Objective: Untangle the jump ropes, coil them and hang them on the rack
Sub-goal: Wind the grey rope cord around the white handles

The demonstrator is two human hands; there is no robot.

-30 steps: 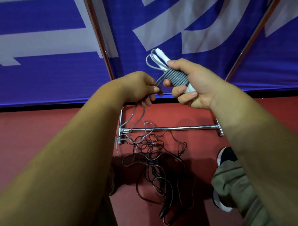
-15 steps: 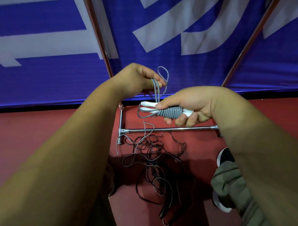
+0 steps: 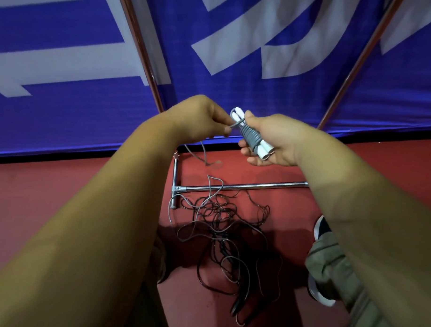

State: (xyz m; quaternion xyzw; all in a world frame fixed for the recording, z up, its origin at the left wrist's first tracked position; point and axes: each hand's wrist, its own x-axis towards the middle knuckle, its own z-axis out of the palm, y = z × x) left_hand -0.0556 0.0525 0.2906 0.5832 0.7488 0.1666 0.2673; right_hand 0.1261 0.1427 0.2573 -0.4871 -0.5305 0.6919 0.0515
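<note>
Now, mid-coil on the grey jump rope: wound in tight turns round its pair of white handles, held up in front of the blue banner, well above the red floor. Gripped in the right hand, fingers curled under the bundle and thumb over the top. Pinched at its free end by the left hand, just beside the bundle; hands close together, whether touching hard to tell. Below the left hand, a thin slack length dangling toward the floor; unclear whether part of the same rope. Looks like the finishing step for this one rope: locking off the last turn. Next, probably: tuck the pinched end under a turn or through the loop at the handle tips, pull snug without loosening the wraps, then carry the bundle to the rack. Further down, a chrome bar low over the floor, likely the rack's foot, with slanted poles rising past the banner. Beside and under that bar, a heap of dark and grey ropes knotted together, not yet sorted, so most of the task left to do. At the right edge, a shoe and an olive trouser leg.
</note>
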